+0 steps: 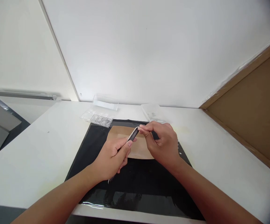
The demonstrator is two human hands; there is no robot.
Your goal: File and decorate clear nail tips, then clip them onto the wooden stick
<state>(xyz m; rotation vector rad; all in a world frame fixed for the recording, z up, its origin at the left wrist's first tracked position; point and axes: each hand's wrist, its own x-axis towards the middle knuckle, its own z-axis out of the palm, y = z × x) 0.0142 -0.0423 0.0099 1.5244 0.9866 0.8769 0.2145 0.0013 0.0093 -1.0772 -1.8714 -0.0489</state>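
Observation:
A narrow dark strip with a white edge (133,134) slants up between my hands; I cannot tell its exact kind. My left hand (112,154) is closed round its middle, thumb on top, and the strip's lower end pokes out below the palm. At the upper end, my right hand (164,140) pinches the tip between thumb and fingers. Both hands are above a tan sheet with rounded corners (118,132), which lies on a black mat (135,179).
A clear plastic case with compartments (101,119) stands at the mat's back left corner, its lid raised. Behind the right hand lies a translucent plastic bag (153,112). Small white bits (180,153) dot the mat's right side. A white wall and a brown wood-framed panel (253,102) bound the table.

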